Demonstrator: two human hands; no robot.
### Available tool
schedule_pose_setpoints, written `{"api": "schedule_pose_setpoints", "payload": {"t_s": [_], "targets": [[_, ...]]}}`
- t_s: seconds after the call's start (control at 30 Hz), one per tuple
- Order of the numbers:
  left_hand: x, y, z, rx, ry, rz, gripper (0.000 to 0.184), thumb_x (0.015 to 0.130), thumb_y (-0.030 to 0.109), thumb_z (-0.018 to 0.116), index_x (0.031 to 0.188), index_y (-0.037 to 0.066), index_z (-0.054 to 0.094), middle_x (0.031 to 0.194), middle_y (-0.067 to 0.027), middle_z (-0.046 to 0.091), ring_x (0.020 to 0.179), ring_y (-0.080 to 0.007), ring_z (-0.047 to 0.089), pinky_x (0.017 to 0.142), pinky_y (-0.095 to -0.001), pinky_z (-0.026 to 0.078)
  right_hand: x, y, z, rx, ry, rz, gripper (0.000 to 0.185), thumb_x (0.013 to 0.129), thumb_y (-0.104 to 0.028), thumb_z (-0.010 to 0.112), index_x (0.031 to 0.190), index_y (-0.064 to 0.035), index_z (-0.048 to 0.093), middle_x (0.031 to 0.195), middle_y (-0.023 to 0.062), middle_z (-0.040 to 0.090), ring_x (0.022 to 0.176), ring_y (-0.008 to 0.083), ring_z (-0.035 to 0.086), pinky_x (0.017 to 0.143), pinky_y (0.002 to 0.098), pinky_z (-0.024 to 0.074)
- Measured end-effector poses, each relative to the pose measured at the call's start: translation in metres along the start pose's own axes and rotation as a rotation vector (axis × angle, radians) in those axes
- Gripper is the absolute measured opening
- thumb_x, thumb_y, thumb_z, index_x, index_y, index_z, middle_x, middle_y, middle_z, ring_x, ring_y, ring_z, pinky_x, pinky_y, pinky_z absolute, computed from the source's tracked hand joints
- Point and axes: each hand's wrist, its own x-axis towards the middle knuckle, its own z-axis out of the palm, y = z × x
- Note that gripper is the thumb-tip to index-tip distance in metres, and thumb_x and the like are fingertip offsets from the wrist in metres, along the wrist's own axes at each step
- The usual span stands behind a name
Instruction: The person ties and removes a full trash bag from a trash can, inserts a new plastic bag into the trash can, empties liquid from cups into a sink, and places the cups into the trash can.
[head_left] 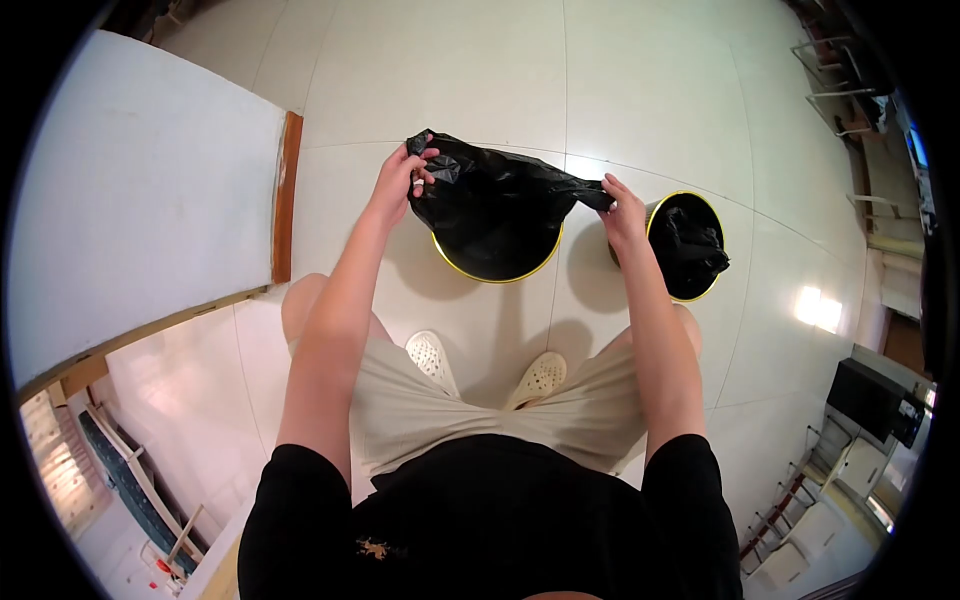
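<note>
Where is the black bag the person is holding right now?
In the head view, just above the centre, the black bag stretches between the left hand and the right hand, over the left yellow-rimmed bin.

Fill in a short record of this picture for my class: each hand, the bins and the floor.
Left hand: holding one end of a black bag
Right hand: holding the bag's opposite end, gathered narrow
Middle bin: yellow-rimmed, far side hidden by the bag
Right bin: yellow-rimmed, another bag in it
Floor: pale tiles
</note>
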Motion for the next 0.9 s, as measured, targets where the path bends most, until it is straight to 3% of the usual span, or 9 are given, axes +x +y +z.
{"api": "schedule_pose_setpoints", "payload": {"t_s": [0.03, 0.17, 0.3, 0.4, 0.43, 0.47, 0.63, 0.73, 0.9], "targets": [[0.007, -0.001, -0.001, -0.008, -0.007, -0.015, 0.043, 0.094, 0.005, 0.049, 0.136, 0.003, 0.054, 0.093, -0.0035, 0.061, 0.068, -0.0103, 0.058, 0.052, -0.0242, 0.043, 0.019, 0.009, -0.010, 0.012, 0.007, -0.024, 0.046, 0.091, 0.007, 0.060, 0.136, 0.0031, 0.055, 0.113, 0.0142, 0.060, 0.105, 0.0231, 0.061, 0.090, 0.0372, 0.0551], [0.041, -0.029, -0.016, 0.010, -0.021, -0.046, 0.039, 0.093, 0.005, 0.049, 0.132, 0.002, 0.055, 0.091, -0.0025, 0.060, 0.067, -0.0106, 0.058, 0.052, -0.0239, 0.043, 0.040, 0.027, -0.009, 0.099, 0.046, -0.024, 0.061, 0.086, 0.019, 0.048, 0.144, 0.0024, 0.047, 0.138, 0.0218, 0.044, 0.113, 0.0287, 0.060, 0.099, 0.0414, 0.0528], [0.057, -0.062, -0.034, -0.017, -0.037, -0.198, 0.027, 0.093, 0.005, 0.050, 0.118, 0.002, 0.060, 0.087, -0.0008, 0.058, 0.064, -0.0101, 0.055, 0.053, -0.0242, 0.044, 0.029, 0.043, -0.005, -0.088, 0.058, 0.093, 0.069, 0.085, 0.015, 0.043, 0.150, -0.0093, 0.046, 0.140, 0.0107, 0.049, 0.115, 0.0245, 0.062, 0.096, 0.0400, 0.0477], [0.049, -0.073, -0.048, 0.105, -0.157, -0.309, 0.018, 0.092, 0.007, 0.054, 0.108, 0.004, 0.062, 0.083, -0.0006, 0.057, 0.063, -0.0094, 0.051, 0.056, -0.0259, 0.046, 0.025, 0.065, -0.030, -0.226, -0.067, 0.158, 0.073, 0.077, 0.014, 0.043, 0.145, -0.0102, 0.052, 0.122, 0.0063, 0.056, 0.082, 0.0155, 0.055, 0.071, 0.0286, 0.0469], [0.044, -0.071, -0.052, 0.175, -0.131, -0.349, 0.015, 0.092, 0.011, 0.057, 0.105, 0.006, 0.062, 0.082, 0.0001, 0.056, 0.064, -0.0091, 0.050, 0.058, -0.0267, 0.046, 0.023, 0.072, -0.039, -0.243, -0.063, 0.189, 0.069, 0.075, 0.011, 0.045, 0.141, -0.0097, 0.056, 0.107, 0.0057, 0.057, 0.072, 0.0144, 0.047, 0.064, 0.0275, 0.0448], [0.036, -0.069, -0.056, 0.246, -0.105, -0.389, 0.013, 0.092, 0.015, 0.060, 0.102, 0.007, 0.062, 0.082, 0.0007, 0.056, 0.064, -0.0088, 0.049, 0.059, -0.0275, 0.046, 0.016, 0.074, -0.046, -0.310, -0.081, 0.194, 0.059, 0.078, 0.004, 0.047, 0.134, -0.0087, 0.060, 0.087, 0.0030, 0.056, 0.070, 0.0130, 0.053, 0.059, 0.0287, 0.0414], [-0.006, -0.049, -0.053, 0.438, -0.056, -0.565, 0.036, 0.088, 0.046, 0.076, 0.094, 0.012, 0.066, 0.082, 0.0049, 0.058, 0.069, -0.0082, 0.047, 0.065, -0.0291, 0.042, -0.054, 0.050, -0.026, -0.320, -0.067, 0.357, 0.070, 0.086, -0.007, 0.067, 0.149, -0.0097, 0.038, 0.107, 0.0067, 0.065, 0.086, 0.0145, 0.063, 0.068, 0.0296, 0.0465], [-0.018, -0.044, -0.055, 0.633, -0.178, -0.610, 0.033, 0.088, 0.044, 0.076, 0.094, 0.012, 0.070, 0.082, 0.0062, 0.062, 0.071, -0.0076, 0.047, 0.064, -0.0270, 0.039, -0.060, 0.051, -0.041, -0.344, -0.357, 0.460, 0.082, 0.082, -0.017, 0.081, 0.149, -0.0103, 0.034, 0.114, 0.0065, 0.065, 0.094, 0.0153, 0.064, 0.073, 0.0296, 0.0471], [-0.017, -0.046, -0.062, 1.074, -0.336, -0.600, 0.030, 0.081, 0.036, 0.081, 0.095, 0.011, 0.073, 0.095, 0.0005, 0.070, 0.081, -0.0114, 0.057, 0.070, -0.0326, 0.045, -0.050, 0.065, -0.045, -0.731, -0.522, 0.592, 0.049, 0.081, -0.018, 0.083, 0.124, -0.0123, 0.059, 0.109, -0.0017, 0.067, 0.093, 0.0118, 0.060, 0.080, 0.0284, 0.0454]]}}
